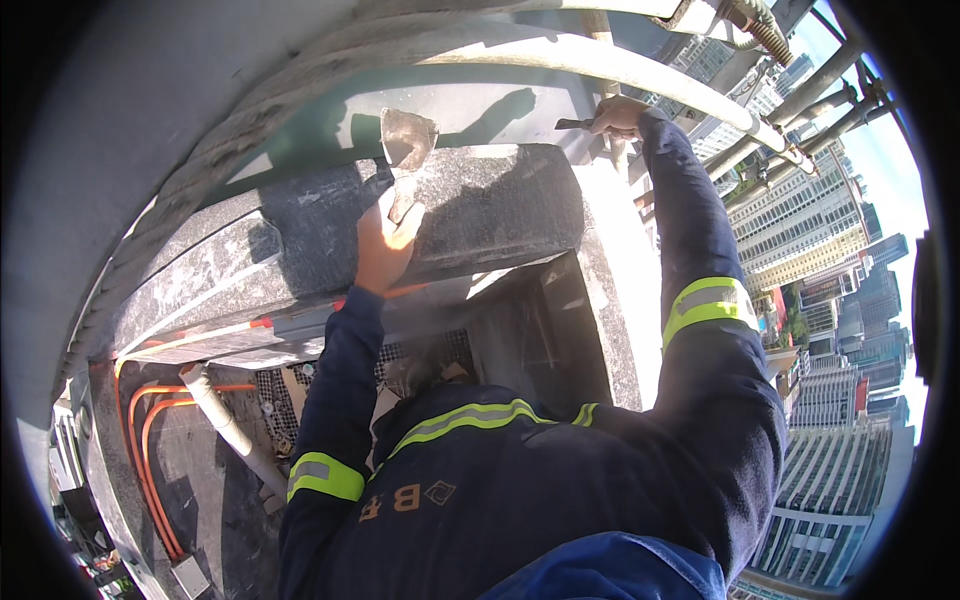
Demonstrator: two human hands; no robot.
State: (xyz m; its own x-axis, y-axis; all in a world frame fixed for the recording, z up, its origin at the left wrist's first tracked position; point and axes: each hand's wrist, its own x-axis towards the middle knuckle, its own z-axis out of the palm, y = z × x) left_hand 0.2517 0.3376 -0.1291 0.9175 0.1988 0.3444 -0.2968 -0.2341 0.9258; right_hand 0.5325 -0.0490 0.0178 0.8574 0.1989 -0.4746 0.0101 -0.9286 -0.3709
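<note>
My left hand (388,240) grips a wide-bladed scraper (406,135), whose blade is smeared with pale material and points up over a dark grey, dusty concrete ledge (510,195). Up and to the right, past the ledge's far end, my right hand (622,117) is closed on a narrow, dark flat-bladed tool (573,124), held flat beside a scaffold tube. Behind the ledge is a smooth grey-green surface (460,105) with hard shadows across it.
Scaffold tubes (815,100) and a curved pale pipe (560,60) cross overhead. Below the ledge are a shadowed recess (540,320), a white pipe (220,420) and orange conduits (150,470). High-rise buildings (795,215) show beyond an open drop at the right.
</note>
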